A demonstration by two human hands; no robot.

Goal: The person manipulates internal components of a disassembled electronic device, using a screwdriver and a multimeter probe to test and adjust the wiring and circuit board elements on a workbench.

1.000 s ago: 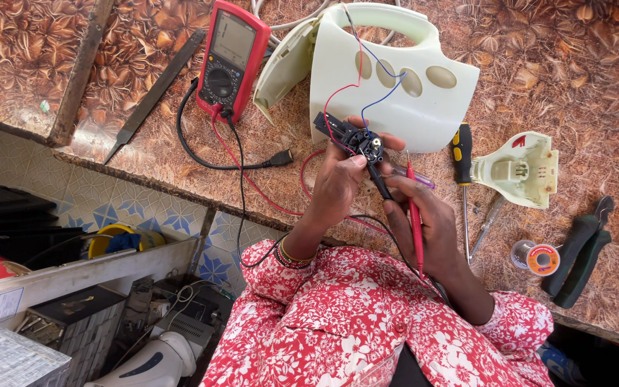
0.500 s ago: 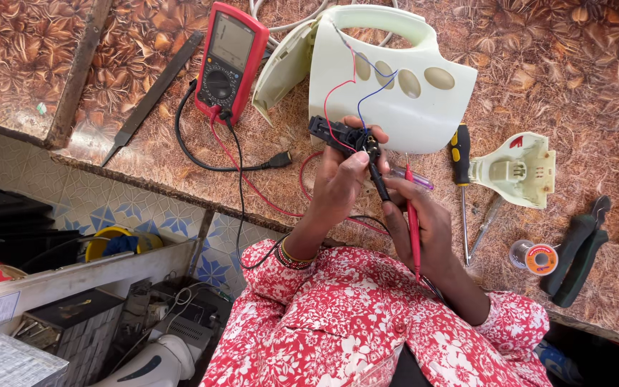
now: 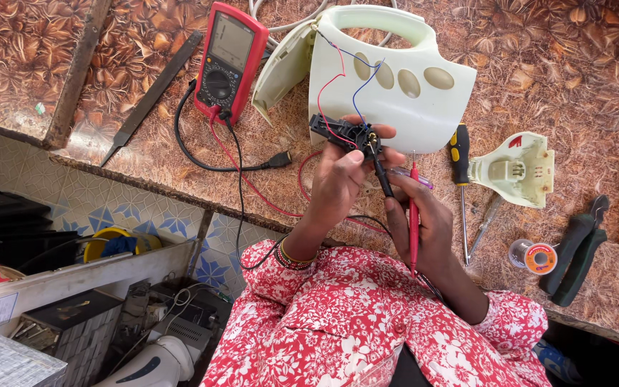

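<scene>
My left hand holds a small black switch block with red and blue wires running up into a cream plastic appliance housing on the bench. My right hand grips two meter probes: the black probe touches the block's terminal, and the red probe lies along my palm, tip pointing up. Both probe leads trail back to a red multimeter lying left of the housing.
A long dark file lies left of the meter. Right of my hands are a black-and-yellow screwdriver, a cream base part, a solder spool and green-handled pliers. Clutter and boxes sit below the bench edge.
My hands have drifted slightly up and left with the block. The black probe tip stays on the block; little else has changed.
</scene>
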